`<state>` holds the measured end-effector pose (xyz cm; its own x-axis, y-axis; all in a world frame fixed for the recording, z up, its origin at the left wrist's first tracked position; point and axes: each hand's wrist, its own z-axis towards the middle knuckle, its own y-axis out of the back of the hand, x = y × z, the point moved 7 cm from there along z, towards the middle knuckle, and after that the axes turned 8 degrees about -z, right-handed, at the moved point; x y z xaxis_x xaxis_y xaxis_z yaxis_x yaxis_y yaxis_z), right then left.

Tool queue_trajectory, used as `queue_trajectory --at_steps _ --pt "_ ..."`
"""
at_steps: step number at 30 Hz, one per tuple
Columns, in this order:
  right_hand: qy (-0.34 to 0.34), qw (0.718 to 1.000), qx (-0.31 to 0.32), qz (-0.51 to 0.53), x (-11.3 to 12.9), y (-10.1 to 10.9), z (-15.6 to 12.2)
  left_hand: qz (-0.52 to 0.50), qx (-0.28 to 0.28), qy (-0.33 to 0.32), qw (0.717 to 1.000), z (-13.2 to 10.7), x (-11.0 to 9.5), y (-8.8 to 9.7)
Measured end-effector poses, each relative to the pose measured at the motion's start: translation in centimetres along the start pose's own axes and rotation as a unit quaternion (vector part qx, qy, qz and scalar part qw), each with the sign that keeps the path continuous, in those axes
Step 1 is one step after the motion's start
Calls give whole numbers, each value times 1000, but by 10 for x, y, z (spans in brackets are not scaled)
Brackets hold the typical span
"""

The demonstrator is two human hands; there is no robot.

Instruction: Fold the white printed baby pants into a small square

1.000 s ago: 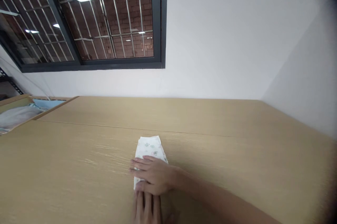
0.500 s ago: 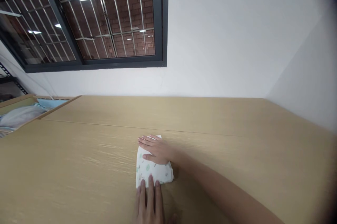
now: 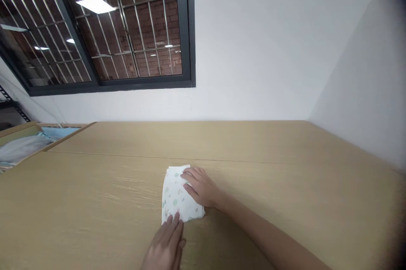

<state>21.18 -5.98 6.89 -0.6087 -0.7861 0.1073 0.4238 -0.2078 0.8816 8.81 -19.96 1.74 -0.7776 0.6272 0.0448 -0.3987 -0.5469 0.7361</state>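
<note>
A white cloth [image 3: 179, 196] with a small green and grey print lies folded flat on the tan tabletop, in the lower middle of the head view. My right hand [image 3: 203, 186] rests over its right edge, fingers stretched out and slightly bent, palm down. At the cloth's near left corner is my left hand [image 3: 166, 242], its fingers extended and the fingertips touching the near edge. Neither hand grips the cloth. My left thumb is partly hidden beside the fingers.
The wide tan tabletop [image 3: 95, 185] has a seam running across it and meets a white wall [image 3: 253, 50] at the back and right. An open wooden compartment [image 3: 68, 139] at the far left holds light-coloured fabric. A barred window [image 3: 133, 28] is above.
My right hand has slid right, off the cloth's middle to its right edge, uncovering the print. My left hand has shifted left and turned. The view has tilted slightly upward.
</note>
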Motion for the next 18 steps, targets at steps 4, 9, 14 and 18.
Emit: queue_trajectory --at_steps 4,9,14,18 --pt "-23 999 -8 46 4 19 -33 -123 47 59 990 0 31 22" --pt "-15 995 34 97 13 20 -62 -100 91 87 987 1 57 22" --pt "-23 996 36 84 15 16 -68 -102 146 21 984 14 56 12" --pt "-19 997 47 65 17 16 -67 -143 207 95 963 23 62 4"
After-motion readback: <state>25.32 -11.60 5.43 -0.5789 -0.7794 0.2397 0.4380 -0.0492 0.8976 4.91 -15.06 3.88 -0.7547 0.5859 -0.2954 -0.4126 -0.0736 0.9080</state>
